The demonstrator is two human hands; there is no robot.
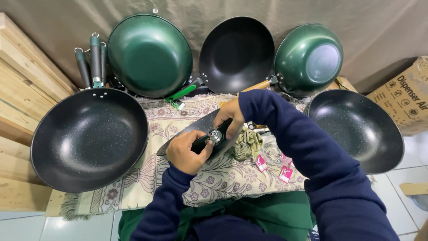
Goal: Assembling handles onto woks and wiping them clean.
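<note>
My left hand (186, 151) and my right hand (230, 115) both grip a black pan handle (203, 141) laid across the rim of a dark pan (187, 130) seen edge-on over a patterned cloth. A small metal fitting (215, 135) sits between my fingers where the handle meets the pan. Both arms wear dark blue sleeves.
Woks ring the cloth (200, 178): a black one at left (89, 138), a green one (149, 53), a black one (236, 53), an upturned green one (307, 60), a black one at right (356, 129). Spare handles (91, 62), pink packets (273, 167), wooden planks (18, 89), a cardboard box (403, 96).
</note>
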